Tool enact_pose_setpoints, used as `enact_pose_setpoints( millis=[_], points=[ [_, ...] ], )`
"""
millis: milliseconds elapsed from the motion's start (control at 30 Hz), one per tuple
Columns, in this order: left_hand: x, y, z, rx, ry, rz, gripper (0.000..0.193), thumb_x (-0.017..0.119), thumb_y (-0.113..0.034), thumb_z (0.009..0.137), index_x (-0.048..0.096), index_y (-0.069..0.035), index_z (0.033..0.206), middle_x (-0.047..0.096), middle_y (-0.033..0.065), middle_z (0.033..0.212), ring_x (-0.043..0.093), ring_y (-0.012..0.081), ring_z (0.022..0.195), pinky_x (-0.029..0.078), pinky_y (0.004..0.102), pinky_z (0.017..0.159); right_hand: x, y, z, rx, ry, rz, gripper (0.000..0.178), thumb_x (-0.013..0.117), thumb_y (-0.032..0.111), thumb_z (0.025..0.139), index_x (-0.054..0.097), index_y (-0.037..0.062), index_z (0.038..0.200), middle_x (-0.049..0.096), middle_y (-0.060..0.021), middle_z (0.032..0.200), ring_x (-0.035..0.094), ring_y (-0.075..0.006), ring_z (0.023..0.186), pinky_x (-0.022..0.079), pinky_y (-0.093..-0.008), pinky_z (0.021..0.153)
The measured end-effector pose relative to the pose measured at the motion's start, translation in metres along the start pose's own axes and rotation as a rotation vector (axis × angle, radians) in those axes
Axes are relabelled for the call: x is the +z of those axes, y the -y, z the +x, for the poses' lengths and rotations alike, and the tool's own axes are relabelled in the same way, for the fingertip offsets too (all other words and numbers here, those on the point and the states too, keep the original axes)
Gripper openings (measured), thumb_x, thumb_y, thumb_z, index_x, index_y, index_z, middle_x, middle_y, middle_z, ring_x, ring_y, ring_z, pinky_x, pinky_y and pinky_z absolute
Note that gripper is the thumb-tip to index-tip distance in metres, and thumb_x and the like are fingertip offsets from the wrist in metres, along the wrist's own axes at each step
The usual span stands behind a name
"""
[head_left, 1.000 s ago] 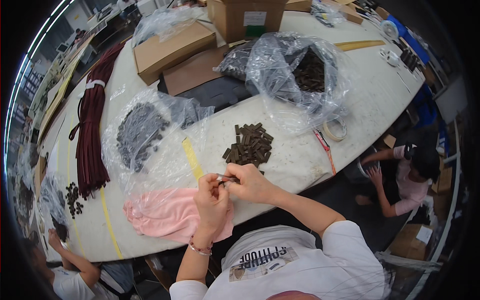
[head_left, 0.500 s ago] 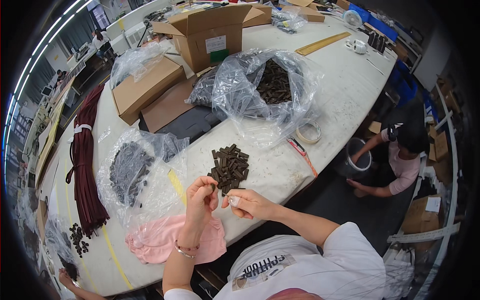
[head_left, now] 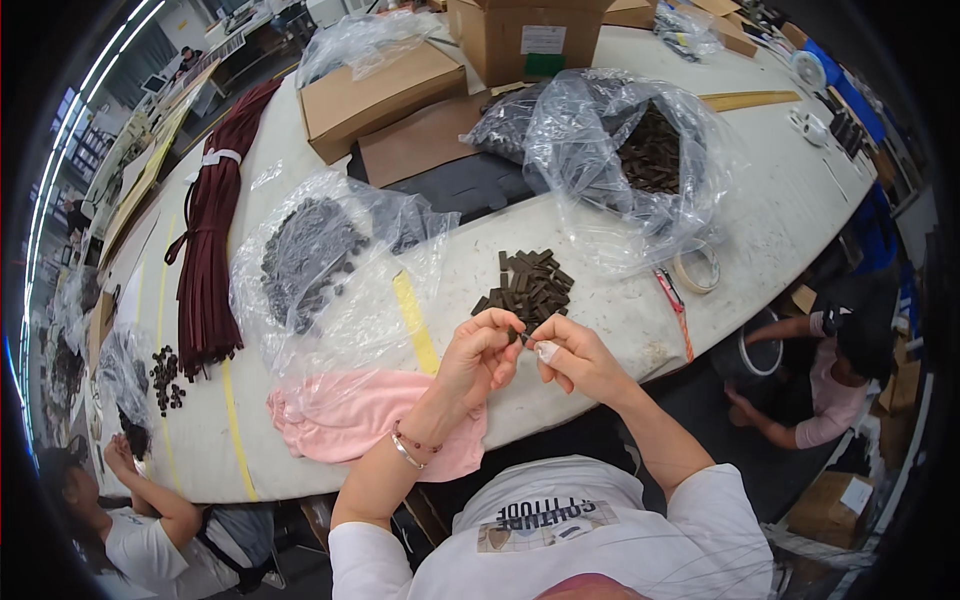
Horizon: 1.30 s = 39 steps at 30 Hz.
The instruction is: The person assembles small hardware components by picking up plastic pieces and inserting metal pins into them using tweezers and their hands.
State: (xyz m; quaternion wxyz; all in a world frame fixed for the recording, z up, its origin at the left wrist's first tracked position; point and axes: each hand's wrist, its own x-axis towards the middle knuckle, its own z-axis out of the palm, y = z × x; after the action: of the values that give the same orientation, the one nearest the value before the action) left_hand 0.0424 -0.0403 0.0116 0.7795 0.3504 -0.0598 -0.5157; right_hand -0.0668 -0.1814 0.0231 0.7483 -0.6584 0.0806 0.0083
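My left hand (head_left: 482,352) pinches a small dark piece (head_left: 513,335) between thumb and fingertips. Close against it, my right hand (head_left: 578,358) is closed in a pinch too; a white wrap covers part of its thumb. What the right fingers hold is too small to make out. Both pairs of fingertips meet at the dark piece, just above the table edge. Directly beyond them lies a loose heap of short dark brown strips (head_left: 528,283). A pink cloth (head_left: 370,425) lies beneath my left forearm.
Left stand a clear bag of small black pieces (head_left: 315,265) and a maroon cord bundle (head_left: 212,250). An open plastic bag of brown strips (head_left: 655,150), a tape roll (head_left: 697,270) and a red cutter (head_left: 668,287) lie right. Co-workers sit at lower left and right.
My view has shifted, so the table things appear further right and higher. My hands, apart half a second ago, have come together at the fingertips. The co-worker at lower left shows more fully.
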Motion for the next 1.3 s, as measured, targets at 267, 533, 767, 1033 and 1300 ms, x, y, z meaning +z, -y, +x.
enact_pose_setpoints(
  millis=[267,533,767,1033,1300],
  points=[
    [-0.007,0.005,-0.002,0.01,0.035,-0.093,0.018,0.042,-0.001,0.078,0.054,0.003,0.09,0.054,0.0078,0.059,0.043,0.0102,0.036,0.035,0.0206,0.032,0.002,-0.007,0.008,0.066,0.027,-0.039,0.013,0.048,0.013,0.086,0.051,0.0014,0.089,0.053,-0.0027,0.06,0.043,-0.0043,0.043,0.032,-0.0191,0.039],
    [-0.012,0.004,-0.003,-0.031,0.071,-0.106,0.018,0.041,0.001,0.077,0.055,0.005,0.088,0.054,0.0083,0.06,0.044,0.0095,0.035,0.034,0.0195,0.031,0.003,-0.006,0.008,0.003,0.008,-0.119,0.01,0.049,0.01,0.083,0.053,0.0011,0.082,0.052,-0.0002,0.061,0.048,-0.0027,0.055,0.034,-0.0173,0.044],
    [-0.013,0.002,-0.003,-0.162,0.118,-0.108,0.016,0.042,0.002,0.076,0.056,0.004,0.083,0.053,0.0075,0.059,0.04,0.0069,0.031,0.03,0.0173,0.027,-0.013,-0.006,0.013,0.087,0.159,-0.005,0.008,0.054,0.012,0.082,0.053,0.004,0.078,0.052,0.0009,0.059,0.042,-0.0012,0.049,0.03,-0.0175,0.043],
    [-0.016,0.002,-0.002,-0.187,0.135,-0.078,0.015,0.044,0.0,0.077,0.056,0.004,0.084,0.054,0.007,0.059,0.043,0.0076,0.032,0.03,0.0173,0.027,-0.016,0.004,0.02,0.145,0.23,-0.115,0.01,0.056,0.013,0.081,0.054,0.0046,0.075,0.052,0.0009,0.057,0.04,-0.0013,0.047,0.029,-0.0177,0.042],
    [-0.017,-0.001,-0.002,-0.113,0.049,0.111,0.015,0.045,0.002,0.078,0.057,0.005,0.087,0.057,0.0094,0.062,0.048,0.0099,0.034,0.037,0.0184,0.03,-0.016,0.0,0.025,0.076,0.217,-0.207,0.012,0.057,0.012,0.08,0.055,0.0026,0.073,0.052,0.0006,0.057,0.043,-0.0044,0.049,0.032,-0.0205,0.045]
  ],
)
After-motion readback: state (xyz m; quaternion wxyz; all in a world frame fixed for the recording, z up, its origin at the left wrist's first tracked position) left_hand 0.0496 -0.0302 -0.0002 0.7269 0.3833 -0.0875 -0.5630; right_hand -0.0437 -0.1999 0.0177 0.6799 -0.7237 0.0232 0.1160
